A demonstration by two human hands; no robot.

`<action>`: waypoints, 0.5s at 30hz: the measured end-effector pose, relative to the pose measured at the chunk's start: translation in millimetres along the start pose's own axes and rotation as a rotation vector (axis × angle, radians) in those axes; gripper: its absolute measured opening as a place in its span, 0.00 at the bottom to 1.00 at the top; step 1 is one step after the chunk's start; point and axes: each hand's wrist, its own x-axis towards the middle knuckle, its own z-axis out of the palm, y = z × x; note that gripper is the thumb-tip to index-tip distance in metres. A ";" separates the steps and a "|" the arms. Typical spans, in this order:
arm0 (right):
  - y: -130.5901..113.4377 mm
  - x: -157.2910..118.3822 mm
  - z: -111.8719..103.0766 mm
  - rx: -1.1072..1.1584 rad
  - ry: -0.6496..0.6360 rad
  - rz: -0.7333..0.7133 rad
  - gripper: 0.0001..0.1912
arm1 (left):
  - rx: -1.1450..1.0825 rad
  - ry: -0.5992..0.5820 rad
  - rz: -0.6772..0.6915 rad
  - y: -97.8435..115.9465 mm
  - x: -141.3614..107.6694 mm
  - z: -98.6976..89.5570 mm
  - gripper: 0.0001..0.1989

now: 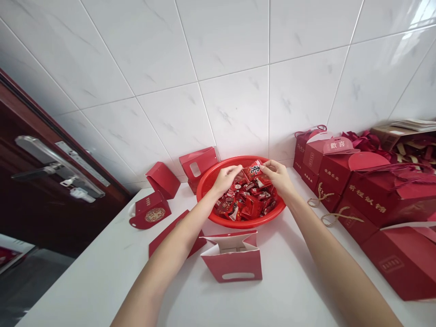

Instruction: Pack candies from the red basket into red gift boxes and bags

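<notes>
A red plastic basket (241,223) full of red wrapped candies (247,202) stands near the wall. Over its back part, a red candy packet with dark lettering (252,170) is stretched between my hands. My right hand (276,175) pinches the packet's right end. On the other side, my left hand (227,178) is closed with its fingertips at the left end; whether they grip it is hard to make out. In front of the basket a red paper box (235,264) stands with its top open.
Several red boxes lie left of the basket, one (164,179) near the wall. Stacked red gift boxes (371,200) with rope handles line the right side. A cardboard box (391,131) of ribbons sits at far right. A dark red door (44,195) is at left.
</notes>
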 end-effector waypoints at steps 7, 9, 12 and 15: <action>9.0 0.9 0.9 -0.286 -0.081 0.069 0.06 | 0.771 -0.299 -0.244 -19.9 9.0 -26.0 0.11; 10.4 1.4 1.1 -0.323 -0.086 0.060 0.06 | 0.836 -0.340 -0.261 -20.6 12.4 -26.2 0.21; 12.3 3.0 0.9 -0.324 -0.122 0.080 0.05 | 1.018 -0.428 -0.274 -17.3 20.4 -17.1 0.35; 14.6 4.9 0.6 -0.335 -0.140 0.073 0.05 | 1.133 -0.476 -0.295 -15.4 26.9 -5.6 0.30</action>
